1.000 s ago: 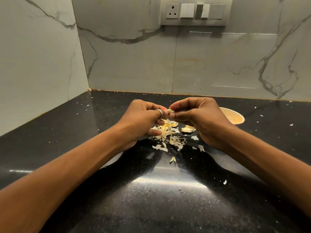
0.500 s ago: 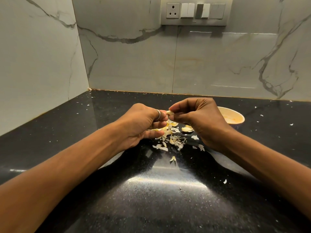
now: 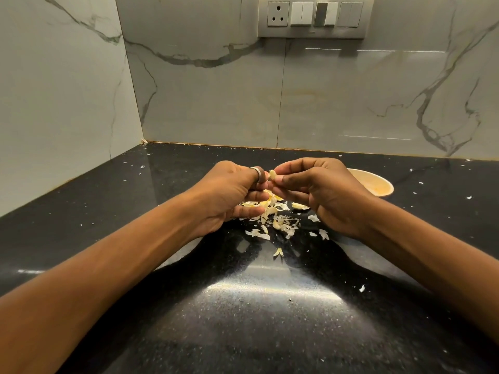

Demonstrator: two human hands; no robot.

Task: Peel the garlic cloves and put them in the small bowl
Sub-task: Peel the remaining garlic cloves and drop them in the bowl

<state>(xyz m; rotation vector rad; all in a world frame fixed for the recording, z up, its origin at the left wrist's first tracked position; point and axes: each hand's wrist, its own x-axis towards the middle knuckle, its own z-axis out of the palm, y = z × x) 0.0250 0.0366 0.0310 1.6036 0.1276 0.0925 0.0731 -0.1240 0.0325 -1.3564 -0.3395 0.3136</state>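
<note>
A pale garlic clove (image 3: 272, 174) is held above the black counter between both hands. My right hand (image 3: 321, 190) pinches it with thumb and forefinger. My left hand (image 3: 232, 190), with a ring on one finger, has its fingertips curled against the clove's left side. Below the hands lies a heap of papery garlic skins (image 3: 275, 220), with what look like unpeeled cloves (image 3: 299, 205) at its far edge. The small cream bowl (image 3: 378, 184) stands behind my right hand, partly hidden by it; I cannot make out what is inside.
The black speckled counter (image 3: 256, 319) meets marble walls at the back and left, forming a corner. Small skin flakes (image 3: 361, 288) are scattered across the counter. A socket and switch panel (image 3: 313, 16) is on the back wall.
Both hands have stayed above the skin heap, shifting slightly; the clove now shows more clearly between the fingertips. The bowl has not moved.
</note>
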